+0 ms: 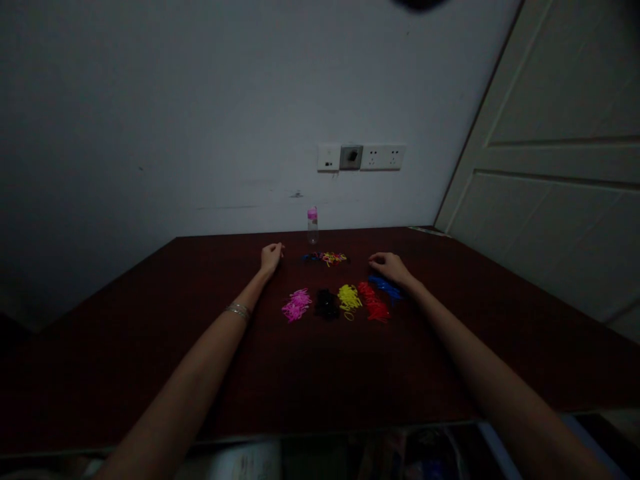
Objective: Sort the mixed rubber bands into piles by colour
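Note:
My left hand [272, 256] rests on the dark red table, loosely curled, left of a small mixed heap of coloured bands [331, 259]; no object shows in it. On the other side, my right hand [390, 267] has its fingers bent together just behind the pile of blue bands [385, 287], and what its fingertips hold, if anything, is too small to tell. Sorted piles lie in a row nearer to me: pink bands [297, 305], black bands [327, 303], yellow bands [349, 298] and red bands [373, 303].
A clear bottle with a pink cap [313, 227] stands at the back of the table [320, 380], close to the wall. Wall sockets [383, 157] sit above it. A pale panelled door [545, 187] is at the right. Various items show below the table's front edge.

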Available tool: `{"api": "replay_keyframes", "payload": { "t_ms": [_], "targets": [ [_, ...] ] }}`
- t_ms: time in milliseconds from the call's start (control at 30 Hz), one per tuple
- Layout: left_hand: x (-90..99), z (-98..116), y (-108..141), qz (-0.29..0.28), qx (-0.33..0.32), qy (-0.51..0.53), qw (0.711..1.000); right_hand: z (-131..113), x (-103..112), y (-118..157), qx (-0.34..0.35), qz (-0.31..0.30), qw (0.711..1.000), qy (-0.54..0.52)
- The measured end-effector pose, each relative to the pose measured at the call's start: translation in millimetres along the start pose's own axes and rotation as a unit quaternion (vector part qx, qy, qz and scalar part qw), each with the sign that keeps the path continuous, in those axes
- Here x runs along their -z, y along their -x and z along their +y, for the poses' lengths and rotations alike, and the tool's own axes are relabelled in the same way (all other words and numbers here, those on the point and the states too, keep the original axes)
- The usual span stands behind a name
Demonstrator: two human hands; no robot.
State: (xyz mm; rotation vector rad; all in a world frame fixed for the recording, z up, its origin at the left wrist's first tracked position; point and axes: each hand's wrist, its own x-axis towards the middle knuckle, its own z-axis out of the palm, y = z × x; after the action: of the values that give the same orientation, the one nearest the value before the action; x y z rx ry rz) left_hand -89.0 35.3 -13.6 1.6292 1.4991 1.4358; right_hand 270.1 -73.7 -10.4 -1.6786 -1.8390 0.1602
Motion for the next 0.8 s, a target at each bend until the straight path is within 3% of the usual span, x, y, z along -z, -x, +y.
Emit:
{"api": "replay_keyframes", "payload": {
  "t_ms": [200, 367, 800],
  "targets": [
    [0.1, 0.5, 3.4, -0.006, -0.02, -0.008, 1.0, -24.6, -18.1, -32.0, 0.029, -0.056, 0.998, 0.03],
    [-0.5, -2.7, 2.7, -0.016, -0.03, -0.019, 0.999, -28.5, -34.7, -51.1, 0.021, -0.076, 0.996, 0.041],
    [-0.4, -3.1, 4.1, -0.026, -0.025, -0.015, 0.999, -22.5, -39.7, -50.0, 0.028, -0.058, 0.996, 0.059]
  ]
}}
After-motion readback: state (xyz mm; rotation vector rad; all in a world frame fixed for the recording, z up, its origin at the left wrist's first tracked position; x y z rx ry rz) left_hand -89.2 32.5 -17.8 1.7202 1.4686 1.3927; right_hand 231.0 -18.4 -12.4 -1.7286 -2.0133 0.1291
